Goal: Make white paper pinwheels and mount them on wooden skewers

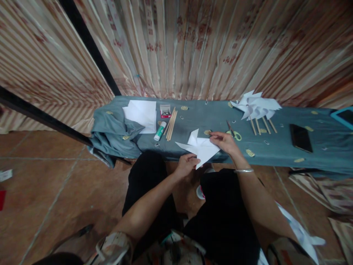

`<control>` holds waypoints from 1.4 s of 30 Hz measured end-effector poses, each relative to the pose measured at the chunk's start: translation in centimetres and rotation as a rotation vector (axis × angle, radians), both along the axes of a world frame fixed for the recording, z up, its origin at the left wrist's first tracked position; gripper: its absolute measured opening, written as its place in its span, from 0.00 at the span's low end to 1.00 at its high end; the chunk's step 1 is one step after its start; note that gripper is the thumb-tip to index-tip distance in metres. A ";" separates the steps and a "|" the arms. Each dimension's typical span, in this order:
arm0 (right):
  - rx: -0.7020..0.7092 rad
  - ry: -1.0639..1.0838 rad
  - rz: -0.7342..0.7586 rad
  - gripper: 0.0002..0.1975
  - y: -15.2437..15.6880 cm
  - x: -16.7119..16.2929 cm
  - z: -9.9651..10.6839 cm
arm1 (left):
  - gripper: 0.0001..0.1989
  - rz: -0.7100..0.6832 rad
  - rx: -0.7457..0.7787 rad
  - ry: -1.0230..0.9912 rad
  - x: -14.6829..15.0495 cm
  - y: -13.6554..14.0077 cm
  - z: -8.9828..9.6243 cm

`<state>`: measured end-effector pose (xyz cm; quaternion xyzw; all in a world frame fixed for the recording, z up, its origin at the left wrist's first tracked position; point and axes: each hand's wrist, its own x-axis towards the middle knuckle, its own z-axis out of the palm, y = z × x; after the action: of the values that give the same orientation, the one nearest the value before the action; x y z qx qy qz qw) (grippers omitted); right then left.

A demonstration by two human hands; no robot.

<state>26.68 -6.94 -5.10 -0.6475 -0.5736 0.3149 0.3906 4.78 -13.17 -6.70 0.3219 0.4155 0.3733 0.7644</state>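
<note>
A white paper pinwheel [202,148], partly folded, is held between both hands at the front edge of the cloth-covered table. My left hand [188,163] pinches its lower left side, fingers closed on the paper. At the upper right corner, my right hand [222,141] grips the paper with thumb and fingers; a bracelet circles that wrist. One blade stands up at the top and another points left. Just beyond my right hand lie scissors [234,134] with yellow-green handles.
Left on the cloth [198,114] are white paper sheets [143,116], a glue stick [160,131], wooden sticks [171,125] and a small box of metal pieces [165,111]. Finished pinwheels [255,105] on sticks and a dark phone [301,137] lie right. A dark pole [91,48] rises at left.
</note>
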 end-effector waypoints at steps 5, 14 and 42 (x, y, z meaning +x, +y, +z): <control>-0.044 0.239 -0.023 0.20 -1.6 0.4 0.8 | 0.11 0.052 0.116 0.067 -0.4 0.6 0.8; 0.025 0.262 -0.069 0.23 -2.5 0.0 1.4 | 0.19 0.135 0.316 0.220 -1.8 3.4 1.8; 0.178 -0.177 0.084 0.13 -3.5 -1.8 2.9 | 0.11 -0.209 1.263 1.038 -1.9 3.4 2.1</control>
<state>24.84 -10.41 -2.22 -0.6110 -0.6580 0.2204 0.3811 2.91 -9.81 -4.56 0.8599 0.3957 0.2672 0.1808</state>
